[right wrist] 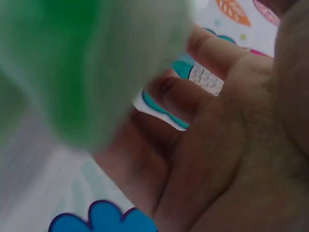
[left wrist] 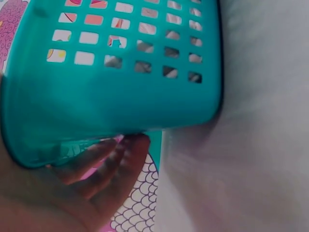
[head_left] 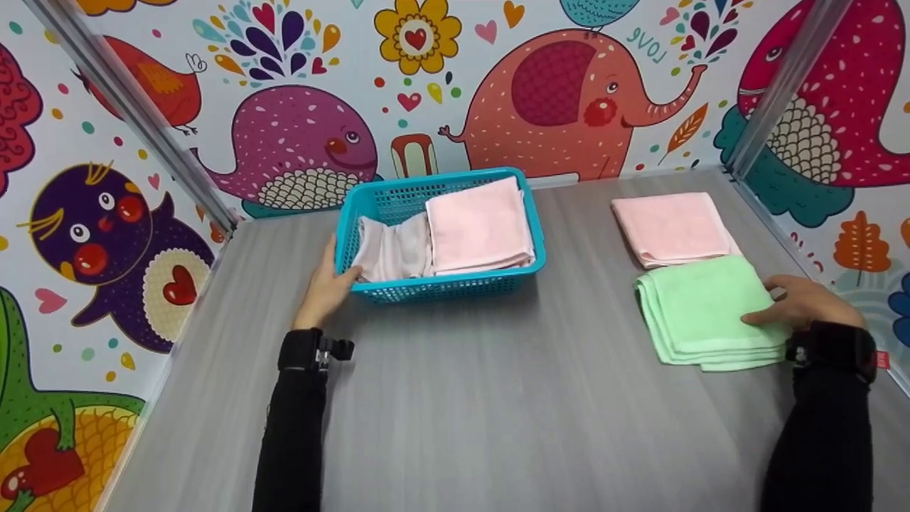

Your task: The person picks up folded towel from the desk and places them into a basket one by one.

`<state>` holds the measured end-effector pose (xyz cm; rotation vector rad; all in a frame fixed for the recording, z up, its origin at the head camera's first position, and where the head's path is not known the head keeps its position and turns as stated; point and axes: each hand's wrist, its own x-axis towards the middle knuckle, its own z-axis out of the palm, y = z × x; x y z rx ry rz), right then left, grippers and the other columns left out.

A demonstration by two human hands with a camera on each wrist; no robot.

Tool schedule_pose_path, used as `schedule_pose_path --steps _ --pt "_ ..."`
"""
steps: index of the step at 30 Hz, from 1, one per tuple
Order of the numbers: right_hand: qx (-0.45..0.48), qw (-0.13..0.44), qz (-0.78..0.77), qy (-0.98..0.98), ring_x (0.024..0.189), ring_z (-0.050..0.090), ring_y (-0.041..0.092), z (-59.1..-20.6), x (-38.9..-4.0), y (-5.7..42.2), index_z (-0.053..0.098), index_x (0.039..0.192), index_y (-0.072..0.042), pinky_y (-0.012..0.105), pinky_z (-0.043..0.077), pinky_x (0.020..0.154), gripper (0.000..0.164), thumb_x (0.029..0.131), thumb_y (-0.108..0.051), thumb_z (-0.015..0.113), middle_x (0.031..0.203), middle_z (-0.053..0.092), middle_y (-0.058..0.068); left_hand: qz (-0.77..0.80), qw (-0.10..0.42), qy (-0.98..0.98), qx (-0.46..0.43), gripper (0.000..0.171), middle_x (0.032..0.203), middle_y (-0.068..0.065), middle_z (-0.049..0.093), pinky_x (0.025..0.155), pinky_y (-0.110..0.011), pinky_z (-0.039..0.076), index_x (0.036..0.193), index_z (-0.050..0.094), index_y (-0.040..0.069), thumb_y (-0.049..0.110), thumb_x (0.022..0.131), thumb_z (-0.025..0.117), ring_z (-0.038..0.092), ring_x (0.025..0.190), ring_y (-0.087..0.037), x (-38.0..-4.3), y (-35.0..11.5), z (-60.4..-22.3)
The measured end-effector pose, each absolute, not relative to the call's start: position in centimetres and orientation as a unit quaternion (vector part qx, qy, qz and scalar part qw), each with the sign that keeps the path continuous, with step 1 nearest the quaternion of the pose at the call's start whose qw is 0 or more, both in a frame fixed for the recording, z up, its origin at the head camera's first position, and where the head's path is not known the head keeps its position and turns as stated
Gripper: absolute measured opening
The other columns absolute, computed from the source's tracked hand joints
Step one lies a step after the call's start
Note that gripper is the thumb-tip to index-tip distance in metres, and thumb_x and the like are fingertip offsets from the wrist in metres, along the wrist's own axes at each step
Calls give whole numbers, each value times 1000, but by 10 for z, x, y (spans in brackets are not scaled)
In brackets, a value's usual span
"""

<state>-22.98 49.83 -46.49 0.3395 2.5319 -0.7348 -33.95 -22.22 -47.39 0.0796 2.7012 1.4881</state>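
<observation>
My left hand (head_left: 328,284) grips the left end of a teal plastic basket (head_left: 455,283), thumb over the rim and fingers along the outside. In the left wrist view, those fingers (left wrist: 120,169) lie against the basket's end wall (left wrist: 106,101). Inside stand a folded pale pink towel (head_left: 480,226) and, to its left, a folded greyish-white cloth (head_left: 394,249). Over on the right, my right hand (head_left: 810,302) pinches the right side of a folded light green towel (head_left: 711,306), thumb on top. The right wrist view shows fingers curled behind the blurred green cloth (right wrist: 91,63).
Another folded pink towel (head_left: 672,224) lies just behind the green one, which overlaps its front edge. The grey tabletop (head_left: 498,398) is bounded by printed cartoon panels at the back and both sides, with metal posts (head_left: 789,92) at the corners.
</observation>
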Motion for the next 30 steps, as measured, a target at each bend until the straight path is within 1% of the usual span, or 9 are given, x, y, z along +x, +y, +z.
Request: schedule_pose_path --steps 2,4,6,8,12,18,21,25,30 --pt "105 250 -278 922 109 48 52 -465 -235 484 27 148 16 61 52 90 114 79 -55 84 136 42 43 484 26 874 26 82 175 -13 5 128 -57 12 168 -4 16 22 107 50 11 161 -35 -340 -222 -475" --pt "77 256 -288 920 119 44 53 -465 -243 463 22 154 13 69 44 100 117 81 -52 84 144 38 42 485 24 874 23 81 175 -13 6 128 -57 13 168 -3 16 22 106 50 13 160 -35 -340 -222 -476" --pt "45 249 -292 923 126 40 52 -466 -250 438 16 158 10 72 36 108 120 80 -50 85 152 34 41 485 24 874 21 82 175 -13 7 128 -57 14 168 -3 17 22 106 50 15 160 -35 -340 -222 -476" --pt "12 234 -280 931 132 39 52 -467 -257 410 14 160 9 72 31 112 123 79 -49 87 155 31 40 483 22 875 21 82 175 -14 8 127 -58 16 168 -2 17 22 105 50 17 159 -35 -340 -222 -476" --pt "-34 209 -253 944 138 40 53 -470 -265 356 17 158 12 68 33 115 125 77 -49 89 156 33 40 483 17 875 24 82 175 -14 8 127 -58 15 168 -2 16 22 105 50 16 160 -35 -341 -221 -475" --pt "-66 191 -225 953 122 55 46 -476 -265 288 31 147 18 60 47 105 111 78 -48 88 137 52 36 485 22 874 18 81 175 -12 5 128 -56 13 168 -3 16 20 106 49 12 161 -34 -341 -219 -474" --pt "-74 189 -227 953 125 55 45 -479 -262 268 27 151 18 58 47 106 116 78 -48 89 142 50 38 482 21 876 16 81 175 -11 5 128 -56 13 168 -2 17 20 105 49 12 161 -34 -342 -214 -475" --pt "-78 184 -236 951 119 59 44 -483 -260 253 23 153 19 54 51 102 123 76 -49 90 144 49 40 480 22 877 13 81 175 -11 7 128 -56 15 168 -1 17 22 105 49 14 161 -34 -342 -206 -476" --pt "-68 185 -264 944 88 68 32 -487 -258 244 22 154 17 41 59 73 124 74 -46 93 140 52 38 480 28 877 18 82 175 -11 4 128 -55 14 168 -2 16 27 105 50 11 161 -33 -343 -197 -476"
